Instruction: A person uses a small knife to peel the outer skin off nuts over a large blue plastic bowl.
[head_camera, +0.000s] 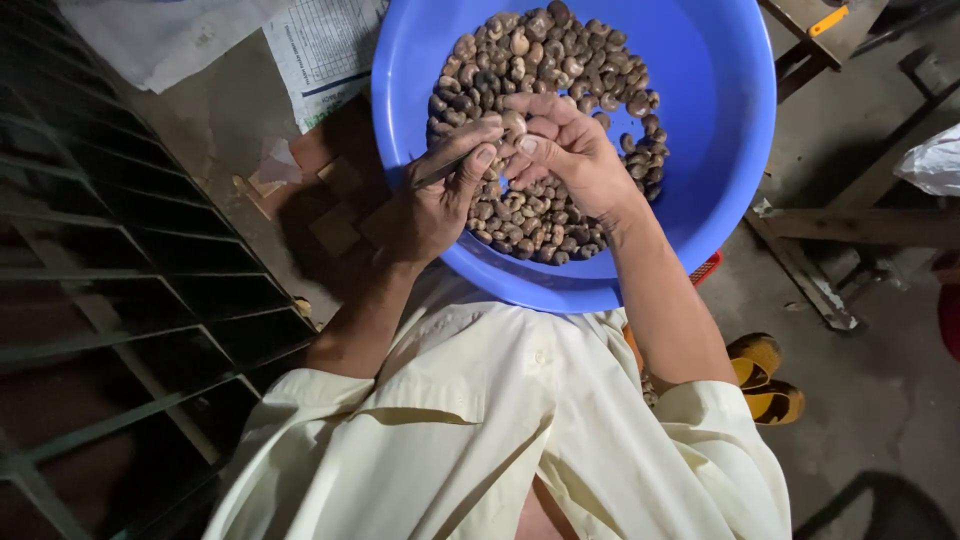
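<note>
You are looking straight down at your own lap, where a large round blue basin (720, 150) rests, about half filled with small brown curved nuts (560, 60) in their skins. Both your hands meet over the middle of the pile. Your right hand (575, 155) is closed in a pinch, thumb and forefinger holding a single nut (514, 124) at the point where the two hands touch. Your left hand (435, 205) is curled shut around a thin dark tool (445, 172), probably a small blade or pick, its tip aimed at that nut, with the fingers pressed together along the handle

The nut looks light, hard and smooth-skinned, small enough to slip or roll, so it is best gripped across its curved sides between the fingertip pads, leaving one face bare for the tool. The kernel inside is likely brittle and may split under hard pressure

You wear a pale cream shirt (480, 420). To your left stands a dark metal grille (130, 300), with sheets of printed paper (320, 50) on the concrete floor (870, 390) beyond it. To your right lie wooden planks (850, 225), and yellow sandals (765, 380) sit near your elbow
</note>
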